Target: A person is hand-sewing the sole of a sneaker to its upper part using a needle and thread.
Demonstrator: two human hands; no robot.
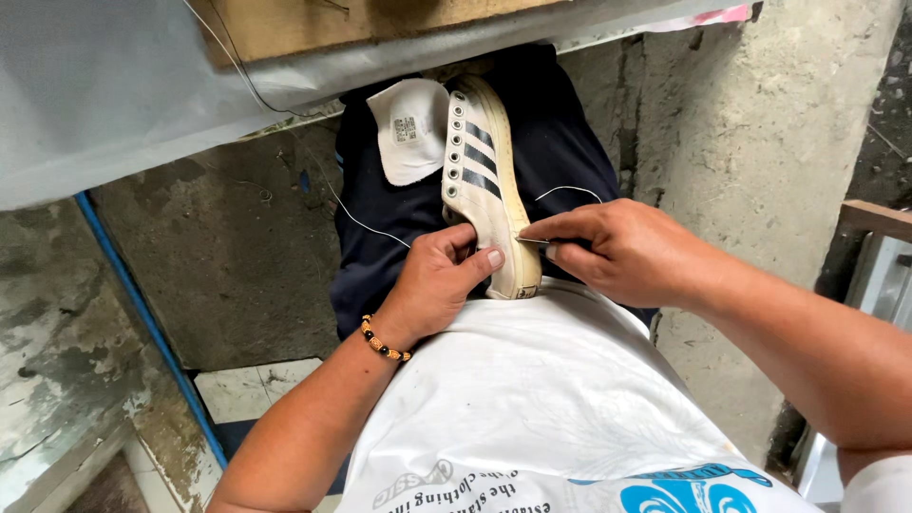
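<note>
Both hands grip: left hand (439,280) steadies the white sneaker (484,180) on the lap, right hand (617,252) pinches a needle (534,242) at its sole.

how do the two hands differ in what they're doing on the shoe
The left hand wraps the toe of the white sneaker, thumb on top; the right hand pinches a thin metal tool against its sole edge. The left wrist wears a beaded bracelet; the right is bare. Both touch the sneaker.

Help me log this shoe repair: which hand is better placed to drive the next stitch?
Probably the right hand: it pinches a needle-like tool against the white shoe sole edge, while the left hand grips the shoe.
</note>
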